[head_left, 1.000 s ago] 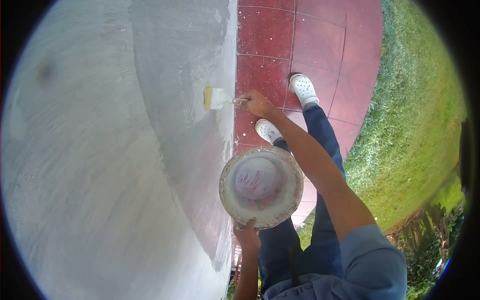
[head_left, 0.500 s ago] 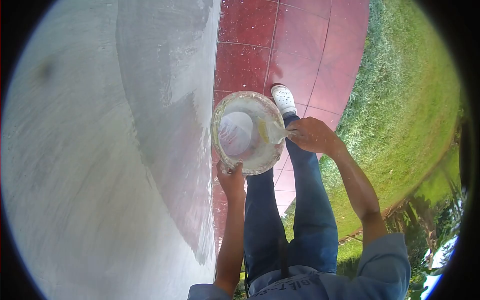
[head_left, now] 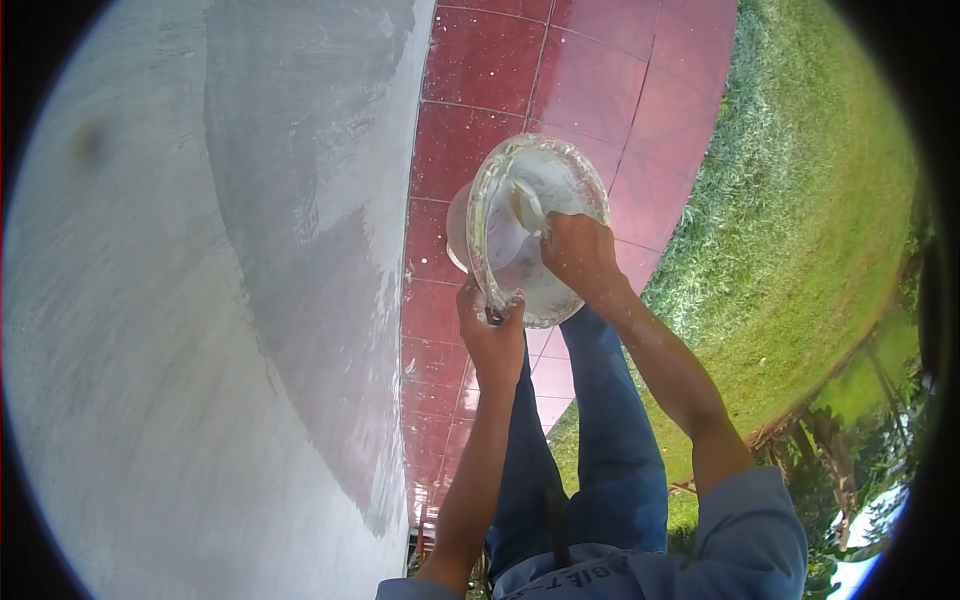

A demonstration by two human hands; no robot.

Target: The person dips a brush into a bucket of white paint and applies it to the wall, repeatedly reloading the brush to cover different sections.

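Note:
My left hand (head_left: 493, 335) is closed on the near rim of a whitish, paint-crusted bucket (head_left: 478, 215). The bucket is tilted, so its outer side shows on the left and its mouth leans to the right. Pale, whitish liquid lies inside it. My right hand (head_left: 582, 255) reaches over the mouth, its fingers wrapped around the handle of a paintbrush (head_left: 528, 207). The bristle end is inside the bucket, near the inner wall; most of the handle is hidden by the fingers.
A large grey wall (head_left: 130, 330) fills the left side, with a darker patch (head_left: 300, 210) along its edge. Red floor tiles (head_left: 480, 60) with white specks run beside it. Grass (head_left: 800, 250) borders the tiles on the right. My jeans-clad legs (head_left: 615, 430) stand below the bucket.
The bucket has moved up and right in view and tipped over to the right. My right hand has brought the brush left, deeper into the bucket's mouth. The white shoe is now hidden.

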